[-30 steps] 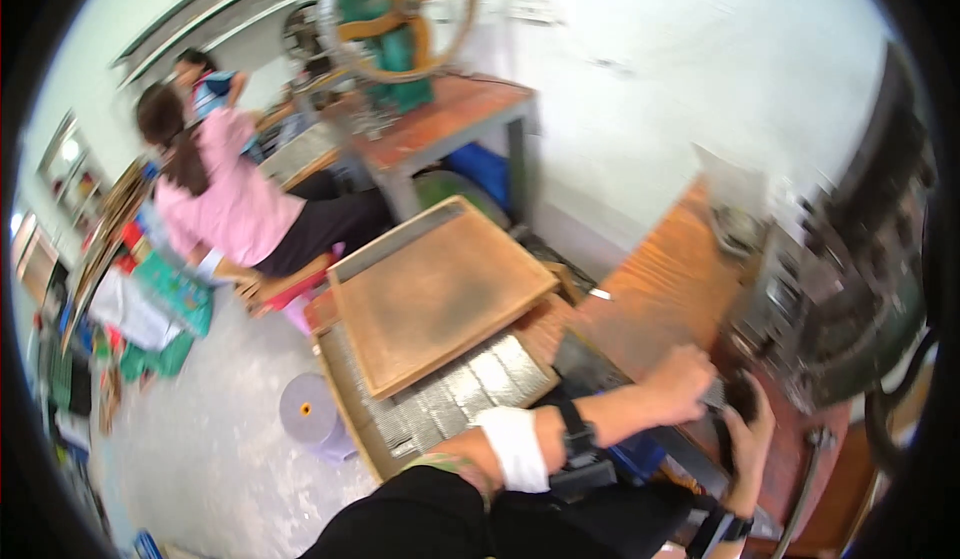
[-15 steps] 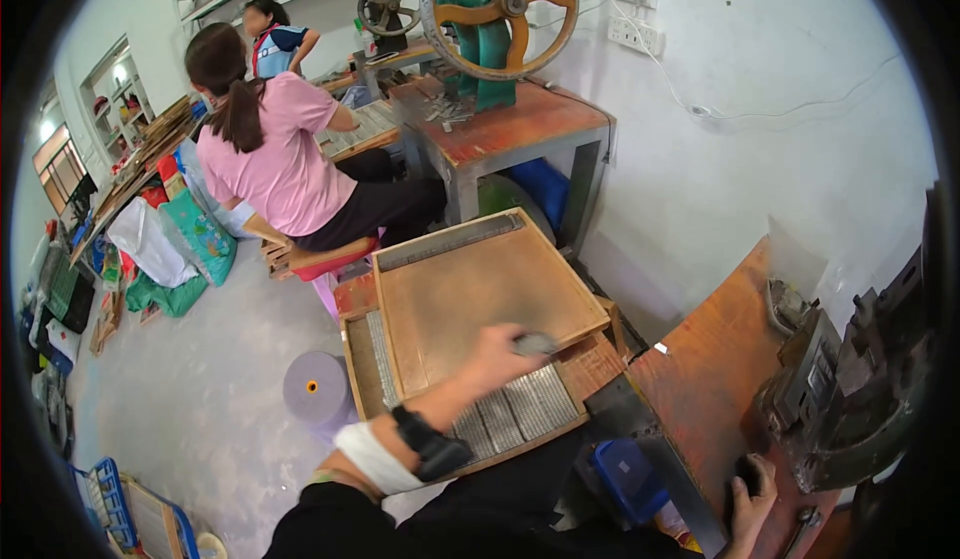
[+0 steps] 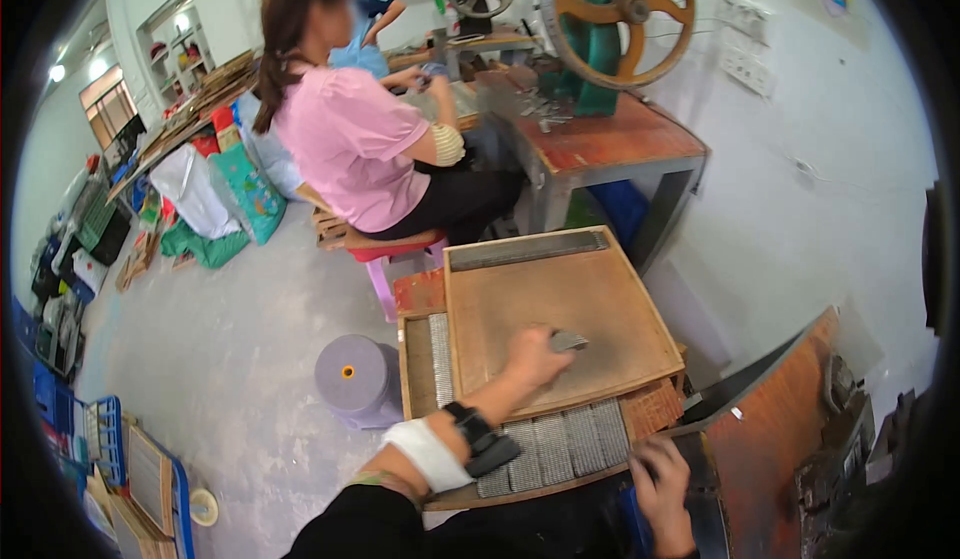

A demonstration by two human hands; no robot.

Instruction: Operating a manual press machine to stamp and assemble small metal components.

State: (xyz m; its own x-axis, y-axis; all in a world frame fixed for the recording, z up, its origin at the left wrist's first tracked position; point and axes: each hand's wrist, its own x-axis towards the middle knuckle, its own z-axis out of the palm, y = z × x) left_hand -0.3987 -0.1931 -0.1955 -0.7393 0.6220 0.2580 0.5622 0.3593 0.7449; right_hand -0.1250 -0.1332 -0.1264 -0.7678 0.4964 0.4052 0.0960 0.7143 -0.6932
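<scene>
My left hand (image 3: 537, 357) is closed on a small stack of flat grey metal pieces (image 3: 568, 341), held over the upper wooden tray (image 3: 540, 304). A row of grey metal pieces (image 3: 530, 250) lines the far side of that tray, whose brown board is bare around my hand. Below it, partly covered, is a second wooden tray (image 3: 411, 369) with dense rows of small metal pieces (image 3: 565, 444) along its near side. My right hand (image 3: 662, 484) hovers by that tray's near right corner, fingers loosely bent and apart, with nothing visible in them.
A reddish worktable (image 3: 790, 429) with dark machinery (image 3: 850, 459) stands at right. Ahead, a green hand-wheel press (image 3: 597, 49) sits on a red-topped table (image 3: 625, 139). A person in pink (image 3: 350, 149) sits ahead left, another beyond. A grey plastic stool (image 3: 357, 384) stands left of the trays.
The view has swung left. My left hand with the metal pieces has moved from the upper tray's right edge inward over its board. My right hand has left the right worktable for the lower tray's corner.
</scene>
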